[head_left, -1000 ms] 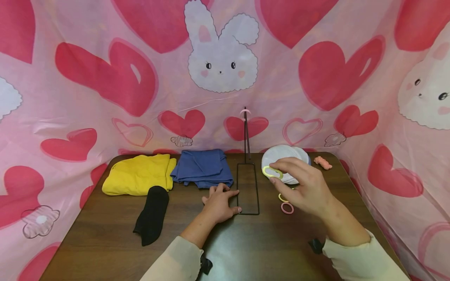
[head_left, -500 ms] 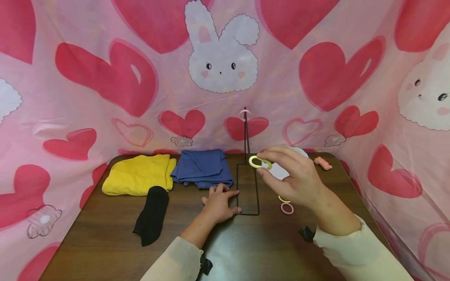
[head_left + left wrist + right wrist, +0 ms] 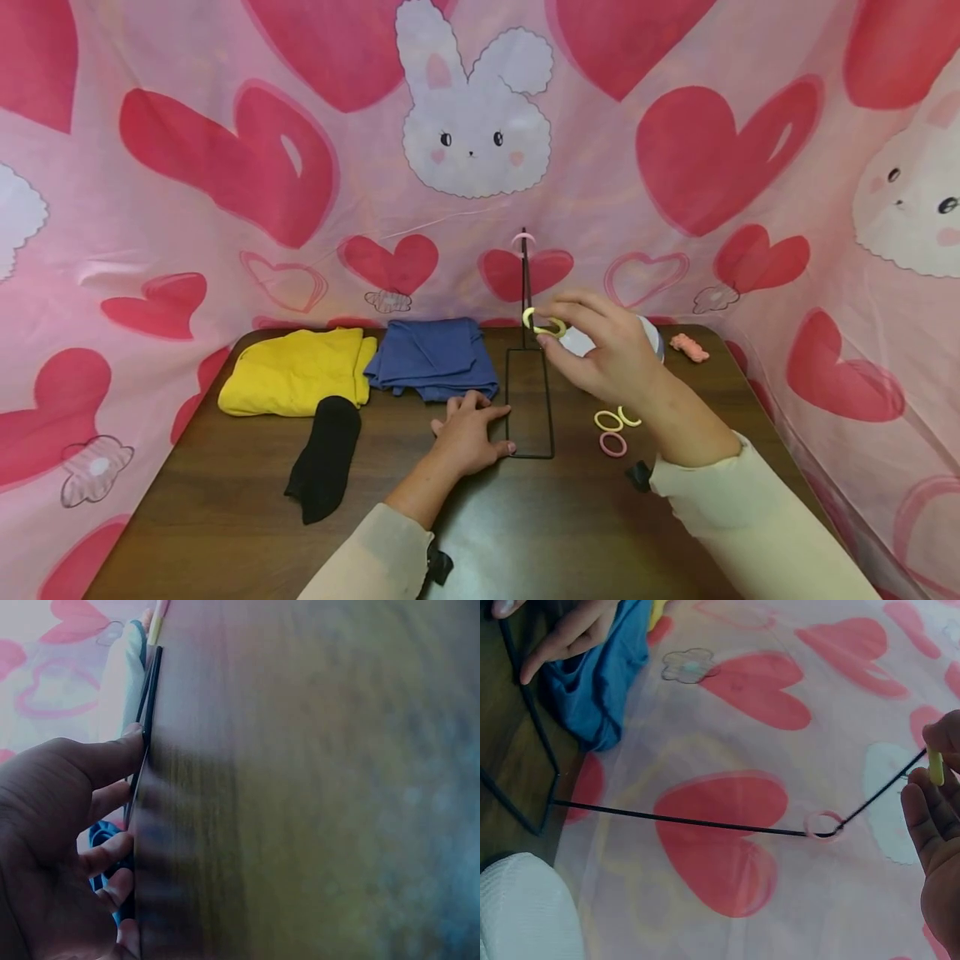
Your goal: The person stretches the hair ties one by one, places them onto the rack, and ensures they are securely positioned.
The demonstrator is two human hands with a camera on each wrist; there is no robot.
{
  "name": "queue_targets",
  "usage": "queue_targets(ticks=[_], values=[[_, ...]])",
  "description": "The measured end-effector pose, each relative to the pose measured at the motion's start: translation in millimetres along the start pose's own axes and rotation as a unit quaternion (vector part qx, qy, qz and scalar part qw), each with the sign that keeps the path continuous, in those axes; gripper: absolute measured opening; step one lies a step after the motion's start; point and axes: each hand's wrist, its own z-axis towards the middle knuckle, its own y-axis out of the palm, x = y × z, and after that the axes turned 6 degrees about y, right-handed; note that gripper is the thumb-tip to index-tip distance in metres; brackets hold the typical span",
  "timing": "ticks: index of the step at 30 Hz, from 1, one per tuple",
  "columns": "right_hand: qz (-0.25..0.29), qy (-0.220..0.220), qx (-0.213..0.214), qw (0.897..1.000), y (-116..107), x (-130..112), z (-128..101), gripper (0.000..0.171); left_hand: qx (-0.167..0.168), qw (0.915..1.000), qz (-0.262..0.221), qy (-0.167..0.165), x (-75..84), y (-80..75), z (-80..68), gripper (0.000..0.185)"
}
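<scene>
While our right hand [image 3: 611, 358] pinches a yellow ring [image 3: 544, 323] against the wire stand's [image 3: 528, 367] upright at frame centre, our left hand [image 3: 471, 437] lies flat, fingers relaxed, on the stand's base edge. Three loose rings [image 3: 613, 427] sit lower right; bare table [image 3: 210, 517] opens along the near edge. No legible writing seen.

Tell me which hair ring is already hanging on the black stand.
The pink ring at the top of the stand's rod; the right hand pinches a yellow ring, and the rest lie on the table.
</scene>
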Motion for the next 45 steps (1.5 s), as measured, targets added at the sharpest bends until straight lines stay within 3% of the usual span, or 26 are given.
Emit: queue_targets(ticks=[7,16,29,37,45], values=[[0.005,0.059,-0.002,0.998,17,19,9,0.028,0.002,1.0000,-0.004,0.002,0.0,0.1,-1.4,0.061],[-0.027,0.091,0.010,0.995,30,45,27,0.030,0.000,1.0000,-0.001,0.003,0.0,1.8,-0.7,0.061],[-0.017,0.156,0.038,0.987,41,75,39,0.034,-0.002,1.0000,0.002,0.005,2.2,2.6,-0.8,0.062],[-0.001,0.173,0.037,0.984,37,74,31,0.044,0.001,1.0000,-0.002,0.009,0.3,0.7,-0.3,0.062],[-0.010,0.184,0.012,0.983,27,68,3,0.049,-0.004,1.0000,-0.002,0.003,-0.6,-1.2,1.0,0.062]])
